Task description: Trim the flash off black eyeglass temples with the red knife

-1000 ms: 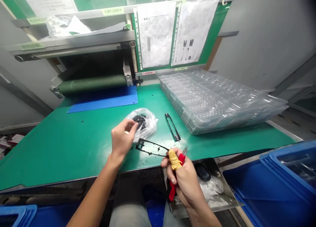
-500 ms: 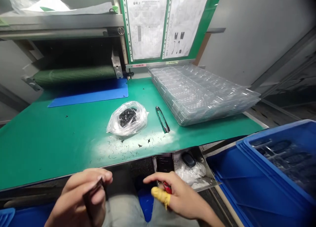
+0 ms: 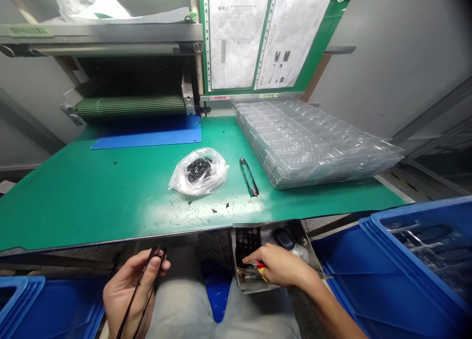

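Observation:
My left hand [image 3: 123, 282], low at the left, pinches a slim black plastic frame [image 3: 129, 310] near its upper end; the two thin sides run down toward me. Over the open metal drawer [image 3: 254, 286], my right hand [image 3: 283, 266] has its index finger stretched onto the lower part of a dark phone [image 3: 248, 245]. A small red-handled tool [image 3: 260, 265] is tucked in that hand, its working end mostly hidden. Yellow wrapping shows at the thumb. Another long black frame [image 3: 250, 178] lies on the green mat.
A clear plastic bag [image 3: 217, 182] with black scraps sits mid-bench [image 3: 73, 196], small black bits in front of it. Stacked clear trays [image 3: 295, 147] stand right. A green conveyor roller [image 3: 129, 107] is at back left. Blue bins [image 3: 354, 280] flank me; a rounded black case [image 3: 283, 238] is in the drawer.
My right hand has moved down and right into the drawer, its finger now on the phone. My left hand has lowered slightly, turning the black frame so both sides show. The view has shifted left.

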The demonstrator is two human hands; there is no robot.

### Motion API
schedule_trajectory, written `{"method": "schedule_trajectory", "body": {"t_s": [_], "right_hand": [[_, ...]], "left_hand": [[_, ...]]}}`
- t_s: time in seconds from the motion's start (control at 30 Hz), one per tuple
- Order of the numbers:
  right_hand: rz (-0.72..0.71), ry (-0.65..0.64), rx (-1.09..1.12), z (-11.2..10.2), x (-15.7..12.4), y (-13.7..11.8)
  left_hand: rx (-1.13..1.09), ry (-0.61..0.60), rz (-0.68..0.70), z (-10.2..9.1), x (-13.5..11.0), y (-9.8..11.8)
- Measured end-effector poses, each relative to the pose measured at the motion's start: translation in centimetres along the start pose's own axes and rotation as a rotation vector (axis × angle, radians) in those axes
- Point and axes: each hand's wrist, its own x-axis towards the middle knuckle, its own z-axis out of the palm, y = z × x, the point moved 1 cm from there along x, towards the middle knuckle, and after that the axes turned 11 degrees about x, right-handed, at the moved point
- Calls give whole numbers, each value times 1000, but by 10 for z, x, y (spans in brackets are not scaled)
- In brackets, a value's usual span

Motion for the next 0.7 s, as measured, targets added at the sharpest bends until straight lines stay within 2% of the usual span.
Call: {"method": "schedule_trajectory", "body": {"t_s": [0.17,0.3,0.4,0.47,0.53,0.6,0.7], "right_hand": [[115,123,-61,-8,1,3],[115,134,-45,-10,2,5],[181,190,-31,-11,2,7],[215,254,-8,-12,-1,3],[171,291,59,-12,-10,-9],[59,285,177,-6,-21,-31],[-143,212,420,11,-33,-73]], "left_hand": [[-2,24,-63,-6,-2,-3],[25,-23,-28,-2,-8,3],[23,-28,27,4,-13,8],[52,-111,101,7,-16,12],[131,-248,219,9,-19,14],[204,-391,338,13,-22,17],[244,-609,431,21,-26,22]]}}
